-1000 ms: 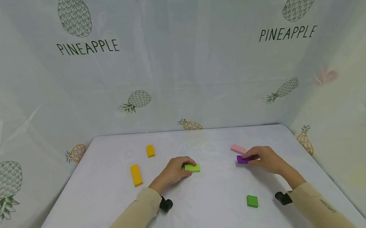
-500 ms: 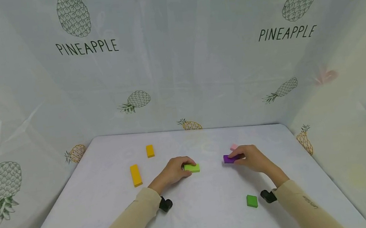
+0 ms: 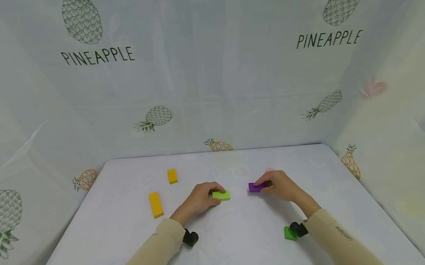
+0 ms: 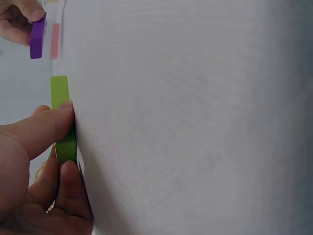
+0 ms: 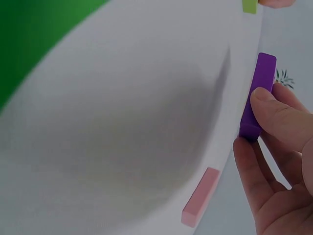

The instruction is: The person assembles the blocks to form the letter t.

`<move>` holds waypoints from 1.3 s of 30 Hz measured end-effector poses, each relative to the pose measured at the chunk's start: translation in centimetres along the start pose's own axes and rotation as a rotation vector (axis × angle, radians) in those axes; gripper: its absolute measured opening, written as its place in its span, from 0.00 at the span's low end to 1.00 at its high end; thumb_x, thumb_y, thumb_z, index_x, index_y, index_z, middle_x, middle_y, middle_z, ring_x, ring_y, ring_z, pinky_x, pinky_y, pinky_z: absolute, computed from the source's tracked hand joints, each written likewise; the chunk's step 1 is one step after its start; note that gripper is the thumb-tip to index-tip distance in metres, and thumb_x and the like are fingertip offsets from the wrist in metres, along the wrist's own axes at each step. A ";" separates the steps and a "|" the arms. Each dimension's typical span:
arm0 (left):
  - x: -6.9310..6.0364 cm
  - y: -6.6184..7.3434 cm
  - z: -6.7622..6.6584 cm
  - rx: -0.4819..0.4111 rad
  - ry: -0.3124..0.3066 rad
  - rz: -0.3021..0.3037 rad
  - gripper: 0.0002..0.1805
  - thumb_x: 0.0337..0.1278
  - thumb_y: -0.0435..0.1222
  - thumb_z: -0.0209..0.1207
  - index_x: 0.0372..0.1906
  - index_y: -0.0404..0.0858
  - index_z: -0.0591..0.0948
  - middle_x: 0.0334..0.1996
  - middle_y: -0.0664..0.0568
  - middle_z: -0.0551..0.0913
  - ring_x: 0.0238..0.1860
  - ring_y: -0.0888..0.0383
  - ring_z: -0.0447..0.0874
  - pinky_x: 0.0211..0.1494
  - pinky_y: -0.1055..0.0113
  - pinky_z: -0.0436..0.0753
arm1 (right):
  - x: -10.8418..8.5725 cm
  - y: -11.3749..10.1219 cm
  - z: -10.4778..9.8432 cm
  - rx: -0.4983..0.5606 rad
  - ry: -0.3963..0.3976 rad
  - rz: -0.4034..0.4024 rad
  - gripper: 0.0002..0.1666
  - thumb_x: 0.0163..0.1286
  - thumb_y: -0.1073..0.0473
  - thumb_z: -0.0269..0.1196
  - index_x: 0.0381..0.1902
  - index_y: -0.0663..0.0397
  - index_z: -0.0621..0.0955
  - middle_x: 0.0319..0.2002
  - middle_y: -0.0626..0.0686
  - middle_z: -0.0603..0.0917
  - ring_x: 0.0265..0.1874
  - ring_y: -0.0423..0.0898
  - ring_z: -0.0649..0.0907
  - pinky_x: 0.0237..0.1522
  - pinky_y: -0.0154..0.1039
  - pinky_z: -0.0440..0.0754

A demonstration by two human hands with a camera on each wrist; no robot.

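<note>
Near the middle of the table, my left hand [image 3: 200, 198] pinches a lime-green block [image 3: 221, 196] between thumb and fingers. In the left wrist view the lime-green block [image 4: 59, 90] lies against the white surface, its middle covered by the thumb. My right hand [image 3: 283, 185] holds a purple block [image 3: 256, 187] to the right of it, with a gap between the two blocks. The right wrist view has the purple block [image 5: 266, 68] raised off the table, thumb on one side and fingers behind. Behind the right hand a pink block [image 3: 270, 169] is mostly hidden; it shows fully as a pink block [image 5: 200, 198] in the right wrist view.
Two yellow blocks lie left of the left hand: a longer yellow block [image 3: 156, 205] and a shorter yellow block [image 3: 172, 176] farther back. A green block [image 3: 289, 233] sits under the right wrist camera [image 3: 298, 229], partly covered. A pineapple-print cloth [image 3: 198, 73] hangs behind the white table [image 3: 226, 253].
My right hand has carried the purple block leftward, from beside the pink block toward the lime-green one. The left hand keeps its grip in place. The right wrist camera now partly covers the green block.
</note>
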State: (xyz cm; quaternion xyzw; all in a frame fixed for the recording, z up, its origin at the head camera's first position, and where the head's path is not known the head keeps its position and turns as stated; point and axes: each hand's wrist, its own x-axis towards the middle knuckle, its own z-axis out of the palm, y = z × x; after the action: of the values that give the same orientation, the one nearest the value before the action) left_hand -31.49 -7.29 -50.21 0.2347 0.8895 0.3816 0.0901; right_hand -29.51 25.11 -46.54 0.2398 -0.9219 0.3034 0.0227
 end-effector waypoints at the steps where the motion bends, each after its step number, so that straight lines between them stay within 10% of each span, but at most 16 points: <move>1: 0.0 0.0 0.0 0.000 0.001 0.001 0.15 0.65 0.33 0.72 0.52 0.53 0.87 0.53 0.61 0.87 0.54 0.58 0.78 0.67 0.54 0.78 | 0.1 -0.1 0.1 0.000 -0.001 0.004 0.16 0.65 0.73 0.74 0.47 0.53 0.93 0.43 0.50 0.87 0.45 0.48 0.83 0.48 0.39 0.87; 39: -0.2 0.3 -0.2 -0.018 -0.003 -0.004 0.15 0.66 0.33 0.71 0.52 0.53 0.88 0.50 0.62 0.87 0.51 0.58 0.79 0.66 0.54 0.78 | 2.6 -3.2 4.3 0.051 -0.071 0.053 0.13 0.66 0.69 0.75 0.47 0.51 0.93 0.47 0.51 0.91 0.45 0.45 0.85 0.54 0.48 0.87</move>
State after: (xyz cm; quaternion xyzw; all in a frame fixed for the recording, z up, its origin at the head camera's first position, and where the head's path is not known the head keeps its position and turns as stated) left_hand -31.29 -7.33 -49.85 0.2327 0.8863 0.3892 0.0944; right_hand -29.91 19.34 -47.82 0.2265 -0.9201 0.3186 -0.0240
